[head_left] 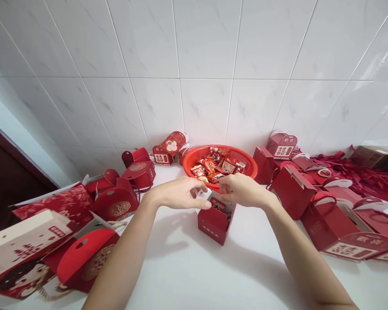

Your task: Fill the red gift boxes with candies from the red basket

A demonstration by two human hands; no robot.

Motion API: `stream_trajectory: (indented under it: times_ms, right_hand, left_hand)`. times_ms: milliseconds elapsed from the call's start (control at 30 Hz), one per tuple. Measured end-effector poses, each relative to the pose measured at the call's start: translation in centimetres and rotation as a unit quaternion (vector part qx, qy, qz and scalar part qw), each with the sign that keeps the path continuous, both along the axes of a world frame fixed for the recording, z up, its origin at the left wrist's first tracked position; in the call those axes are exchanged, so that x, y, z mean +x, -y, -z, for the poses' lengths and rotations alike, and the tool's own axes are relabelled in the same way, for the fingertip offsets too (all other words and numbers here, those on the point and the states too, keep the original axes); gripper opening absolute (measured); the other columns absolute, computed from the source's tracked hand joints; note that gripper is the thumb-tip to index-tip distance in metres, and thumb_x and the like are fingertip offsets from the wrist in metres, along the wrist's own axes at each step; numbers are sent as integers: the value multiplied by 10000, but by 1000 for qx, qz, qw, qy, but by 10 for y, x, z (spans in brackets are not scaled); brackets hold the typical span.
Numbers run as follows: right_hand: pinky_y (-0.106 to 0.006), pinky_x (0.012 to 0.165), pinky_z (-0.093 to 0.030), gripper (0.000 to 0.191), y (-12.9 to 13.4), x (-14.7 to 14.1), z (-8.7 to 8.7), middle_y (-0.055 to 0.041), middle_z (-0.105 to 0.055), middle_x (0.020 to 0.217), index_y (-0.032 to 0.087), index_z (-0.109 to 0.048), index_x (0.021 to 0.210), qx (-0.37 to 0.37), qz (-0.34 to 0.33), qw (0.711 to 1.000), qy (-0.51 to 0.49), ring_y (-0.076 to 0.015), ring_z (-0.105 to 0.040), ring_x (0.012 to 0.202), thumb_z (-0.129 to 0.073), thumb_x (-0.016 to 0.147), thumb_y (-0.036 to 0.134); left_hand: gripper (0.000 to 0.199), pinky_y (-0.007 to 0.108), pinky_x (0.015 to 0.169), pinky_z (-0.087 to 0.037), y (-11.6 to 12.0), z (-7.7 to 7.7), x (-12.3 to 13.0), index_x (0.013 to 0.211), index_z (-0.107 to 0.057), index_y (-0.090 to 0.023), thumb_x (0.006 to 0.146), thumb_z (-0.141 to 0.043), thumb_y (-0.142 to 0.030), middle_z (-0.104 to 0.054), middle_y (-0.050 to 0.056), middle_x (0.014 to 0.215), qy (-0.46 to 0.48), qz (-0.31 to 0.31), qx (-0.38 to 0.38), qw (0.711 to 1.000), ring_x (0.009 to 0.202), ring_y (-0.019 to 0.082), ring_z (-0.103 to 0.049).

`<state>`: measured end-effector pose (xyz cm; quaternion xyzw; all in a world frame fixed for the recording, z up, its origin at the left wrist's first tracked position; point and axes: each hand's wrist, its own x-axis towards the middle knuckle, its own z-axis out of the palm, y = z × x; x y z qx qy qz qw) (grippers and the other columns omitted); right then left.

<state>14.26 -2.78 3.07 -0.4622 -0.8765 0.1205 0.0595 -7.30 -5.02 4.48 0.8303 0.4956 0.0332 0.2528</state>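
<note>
A small red gift box (212, 226) with white and gold print stands on the white table, its top open towards me. My left hand (181, 193) reaches in from the left, thumb and fingers round a white flap at the box's upper left edge. My right hand (244, 189) is at the upper right edge, fingers curled and pressed to the box; its fingertips are partly hidden. Just behind both hands sits a red plastic basket (251, 170) of wrapped candies (210, 165).
Red paper bags and boxes (118, 202) crowd the left side, with a cream-and-red bag (29, 237) nearest. More red boxes (339, 226) line the right. Red ribbons (371, 183) and a cardboard box (380, 156) lie at the far right. A tiled wall (207, 107) closes the back.
</note>
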Motion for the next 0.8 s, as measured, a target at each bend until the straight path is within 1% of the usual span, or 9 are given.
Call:
stream_trajectory:
  times_ms: [67, 167, 267, 333, 433, 500, 633, 733, 800]
  right_hand:
    - [-244, 542, -301, 197, 0, 1, -2, 5, -634, 696, 193, -614, 768, -41, -53, 998, 5, -127, -541, 626, -644, 882, 351]
    - [-248, 535, -328, 320, -5, 6, -2, -3, -631, 658, 183, -658, 746, -109, -113, 987, 36, -138, -543, 608, -616, 910, 454]
    - [-252, 574, -394, 401, -18, 16, -1, -27, -690, 754, 164, -715, 825, -173, -144, 974, 24, -164, -601, 675, -662, 853, 560]
    - [-257, 634, -442, 481, -28, 24, 0, -39, -714, 816, 153, -738, 909, -216, -170, 962, -4, -184, -638, 751, -699, 794, 618]
    - [-266, 704, -480, 580, -39, 32, 2, -43, -720, 849, 139, -733, 1003, -259, -203, 944, -38, -192, -654, 803, -732, 735, 653]
    - [-267, 711, -487, 585, -41, 33, 4, -42, -712, 848, 135, -713, 1006, -253, -198, 946, -49, -191, -654, 804, -758, 711, 637]
    - [-258, 627, -469, 518, -36, 26, 5, -29, -685, 812, 150, -642, 928, -213, -127, 968, -42, -190, -650, 753, -801, 685, 579]
    - [-250, 560, -417, 454, -28, 17, 5, -18, -670, 783, 173, -615, 895, -160, -86, 983, 16, -188, -637, 709, -810, 694, 530]
    - [-255, 538, -384, 401, -21, 11, 4, -21, -659, 772, 182, -615, 867, -114, -67, 989, 63, -196, -629, 711, -795, 716, 507]
  left_hand:
    - [533, 292, 771, -487, 0, 2, 3, 1214, -614, -203, 773, -663, -499, -664, 67, 1181, -17, 1, -8, 1000, 973, 236, -648]
    - [575, 288, 665, -453, 0, 6, 8, 1253, -556, -202, 745, -666, -450, -647, 71, 1134, -45, -10, -6, 999, 899, 236, -639]
    - [639, 285, 582, -401, 0, 11, 12, 1277, -504, -222, 715, -685, -466, -644, 54, 1025, -55, -19, -8, 998, 858, 250, -622]
    - [606, 290, 580, -390, 0, 13, 14, 1267, -494, -227, 739, -665, -467, -637, 45, 975, -49, -22, -1, 999, 842, 252, -614]
    - [464, 301, 622, -395, -2, 15, 16, 1193, -510, -224, 793, -609, -436, -629, 45, 976, -39, -23, 31, 998, 856, 248, -607]
    - [400, 301, 620, -386, -3, 17, 20, 1124, -506, -218, 779, -614, -390, -620, 44, 961, -49, -22, 50, 997, 858, 249, -603]
    - [366, 306, 565, -360, -3, 22, 30, 1046, -463, -212, 740, -625, -330, -607, 39, 885, -71, -18, 60, 996, 800, 250, -602]
    - [352, 309, 545, -359, 0, 23, 36, 1061, -458, -212, 757, -604, -313, -611, 29, 843, -53, -2, 48, 997, 766, 244, -606]
    - [336, 311, 535, -359, 1, 22, 37, 1059, -473, -213, 779, -598, -348, -616, 25, 821, -37, 12, 30, 999, 743, 242, -607]
